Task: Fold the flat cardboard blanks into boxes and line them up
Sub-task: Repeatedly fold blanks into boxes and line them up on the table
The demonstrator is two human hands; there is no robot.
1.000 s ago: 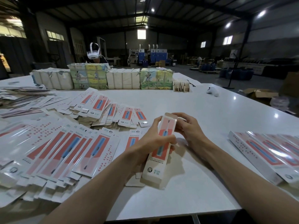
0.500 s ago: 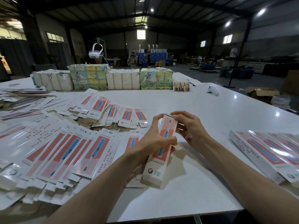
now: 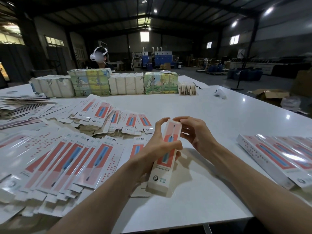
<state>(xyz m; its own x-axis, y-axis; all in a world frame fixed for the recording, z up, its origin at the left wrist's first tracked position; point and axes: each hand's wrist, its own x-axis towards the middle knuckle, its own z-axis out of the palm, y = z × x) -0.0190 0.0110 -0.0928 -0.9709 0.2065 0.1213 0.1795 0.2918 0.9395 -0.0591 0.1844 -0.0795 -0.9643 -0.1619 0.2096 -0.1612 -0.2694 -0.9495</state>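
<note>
We have the box [image 3: 164,166] in both hands over the middle of the table [image 3: 211,112], a little in from its near edge. Its long axis runs from the near edge toward the far edge, leaning slightly right, with the far end raised. The near end is low, at or just above the tabletop; we cannot tell whether it touches.

Our left hand [image 3: 157,144] comes in from the box's left side and grips it round the middle, thumb across the printed face and fingers curled behind. Our right hand [image 3: 195,132] sits at the raised far end, on the box's right side. Its fingers are curled narrow, and the fingertips [image 3: 181,119] pinch the top edge, where we judge the end flap is being tucked. The flap itself is hidden under the fingers, so we cannot say how far it is closed.

The flat blanks [image 3: 70,157] lie fanned along the left part of the table, just beside our left forearm. The row [image 3: 270,154] of finished boxes lies near the right edge, well apart from the box in hand, each one angled near-right to far-left. The row is on the right hand's side, so we judge that hand is the nearer one for setting this box down there once the end is shut.
</note>
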